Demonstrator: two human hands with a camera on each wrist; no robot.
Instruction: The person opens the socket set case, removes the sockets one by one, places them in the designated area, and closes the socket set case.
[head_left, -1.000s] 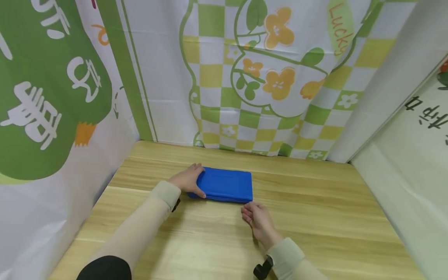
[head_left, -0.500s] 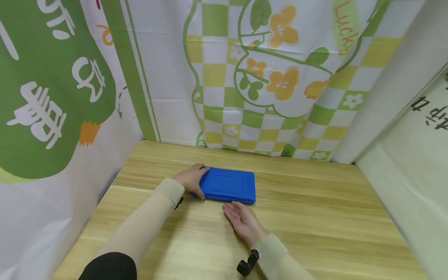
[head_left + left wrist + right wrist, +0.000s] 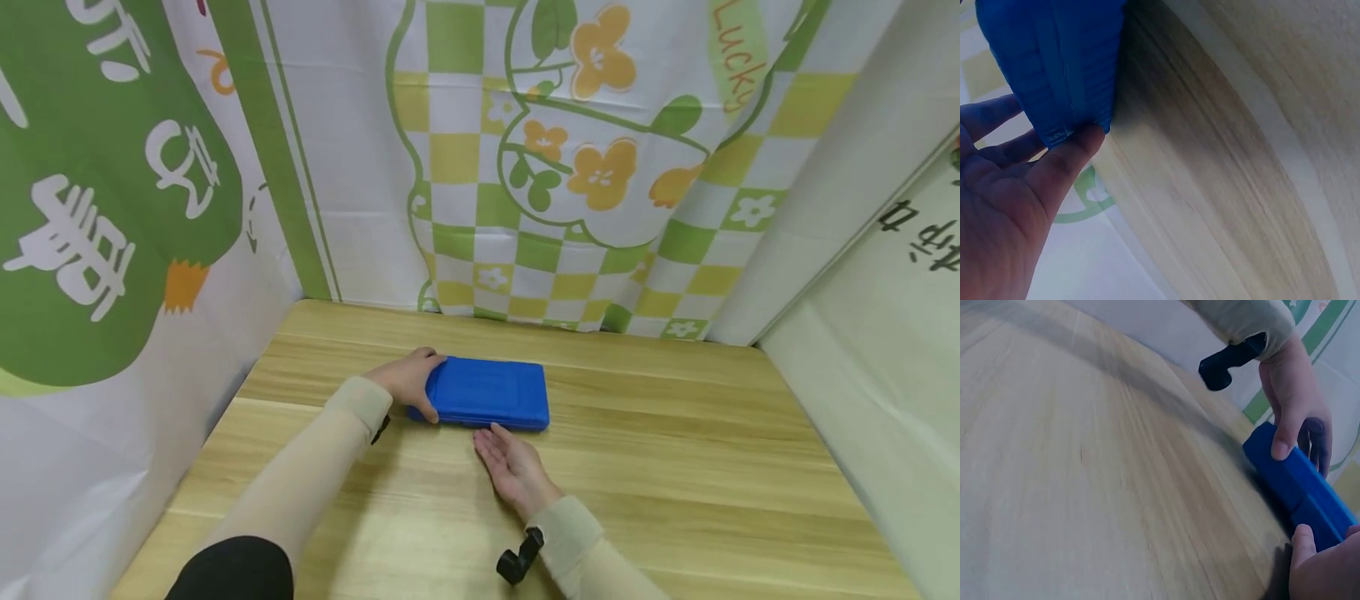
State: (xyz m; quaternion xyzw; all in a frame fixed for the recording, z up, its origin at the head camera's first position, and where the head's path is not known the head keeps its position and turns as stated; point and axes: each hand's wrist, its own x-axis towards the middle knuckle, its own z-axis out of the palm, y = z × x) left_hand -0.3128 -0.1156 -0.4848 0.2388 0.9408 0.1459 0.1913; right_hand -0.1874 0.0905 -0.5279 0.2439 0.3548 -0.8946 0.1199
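A flat blue plastic case (image 3: 491,392), lid down, lies on the wooden table. My left hand (image 3: 408,383) grips its left end, thumb on the front side and fingers round the back. Seen from the left wrist, the thumb (image 3: 1088,140) presses near the corner of the case's ribbed side (image 3: 1075,69). In front of the case is my right hand (image 3: 517,475), palm turned up and fingers fairly straight. Its thumb tip is right at the middle of the front edge. The right wrist view shows the right fingers (image 3: 1304,544) close against the case's front side (image 3: 1291,481).
The wooden table (image 3: 675,467) reaches back to a checked green and yellow curtain (image 3: 517,250). Printed cloth walls stand at the left (image 3: 202,350) and right (image 3: 870,375). A black wrist mount (image 3: 521,557) hangs under the right cuff.
My right hand has moved left from the case's front right corner to the middle of its front edge, its palm turning upward. The left hand keeps its grip.
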